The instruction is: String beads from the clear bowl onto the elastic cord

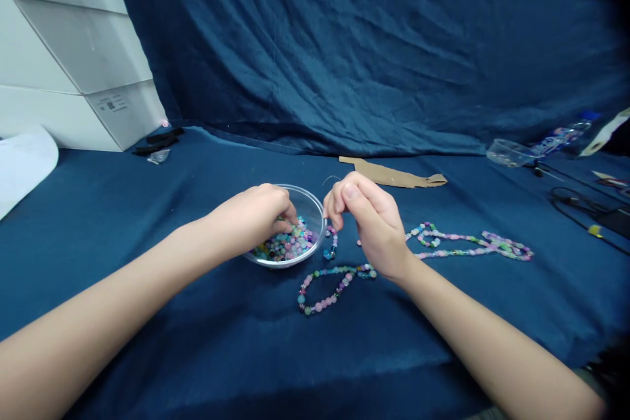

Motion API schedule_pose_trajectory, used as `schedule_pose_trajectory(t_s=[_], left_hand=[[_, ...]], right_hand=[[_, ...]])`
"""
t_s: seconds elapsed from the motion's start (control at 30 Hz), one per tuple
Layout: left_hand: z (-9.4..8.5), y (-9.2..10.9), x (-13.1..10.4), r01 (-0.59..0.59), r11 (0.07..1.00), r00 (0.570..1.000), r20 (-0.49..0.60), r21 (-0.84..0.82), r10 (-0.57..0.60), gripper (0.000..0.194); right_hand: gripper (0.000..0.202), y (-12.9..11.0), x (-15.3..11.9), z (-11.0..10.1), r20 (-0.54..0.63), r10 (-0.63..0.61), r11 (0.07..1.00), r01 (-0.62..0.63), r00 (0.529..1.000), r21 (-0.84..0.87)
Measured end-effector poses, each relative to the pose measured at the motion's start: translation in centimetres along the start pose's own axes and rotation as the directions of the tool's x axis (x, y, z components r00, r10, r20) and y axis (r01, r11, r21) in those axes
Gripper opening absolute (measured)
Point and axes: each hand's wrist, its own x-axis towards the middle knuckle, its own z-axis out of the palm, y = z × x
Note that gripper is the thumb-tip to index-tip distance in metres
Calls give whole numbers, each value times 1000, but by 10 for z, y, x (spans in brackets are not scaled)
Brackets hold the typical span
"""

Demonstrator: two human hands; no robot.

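Note:
My left hand [268,210] reaches over the rim of a clear round bowl [315,246]. Its fingers are curled together down at the small pastel beads [290,246] inside, and whatever they pinch is too small to make out. To the right of the bowl, my right hand [371,216] is raised with thumb and fingers closed on a thin thread [331,178], whose fine end sticks out above the fingers. A short strand of strung beads [331,249] hangs or lies below these fingertips. Nearer me, a looped string of beads [322,305] rests on the blue cloth.
A long bead string [462,251] lies on the right. Behind it are a torn piece of brown cardboard [394,175], a clear plastic tub [509,154], a bottle [564,138] and black cables [575,203]. White boxes [73,59] stand at the back left.

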Motion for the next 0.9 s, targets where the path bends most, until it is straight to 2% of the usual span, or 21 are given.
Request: schedule_pose_trajectory(t_s=[0.1,0.27,0.33,0.4,0.47,0.53,0.6,0.67,0.9], left_hand=[[2,0,1,-12,1000,1000,-17,-24,12,3],[-3,5,-3,-24,999,998,-61,-40,21,11],[-7,8,-8,-35,986,997,-72,-163,23,11],[-12,11,-16,-23,899,997,-80,-437,-13,12],[-15,15,-24,1,718,991,-94,-696,-93,15],[-16,19,-30,-19,576,981,-127,-817,-148,15],[-14,21,-33,-49,496,973,-153,-867,-170,16],[-11,20,-33,-58,454,973,-153,-889,-174,18],[-6,15,-31,-63,401,977,-139,-914,-163,16]], right_hand=[[33,0,-1,0,27,20,1000,-20,999,-1],[34,0,0,-1,47,38,999,-38,998,-1],[34,-1,-1,-3,46,48,999,-47,998,-19],[34,-1,-2,-4,51,44,996,-40,998,-74],[35,-2,-3,-5,67,26,991,-17,997,-131],[36,-4,-4,-4,89,3,990,9,996,-141],[35,-5,-5,-3,117,-25,991,41,993,-131],[33,-5,-6,-3,140,-56,986,77,989,-148],[29,-4,-7,-4,186,-118,970,153,975,-188]])
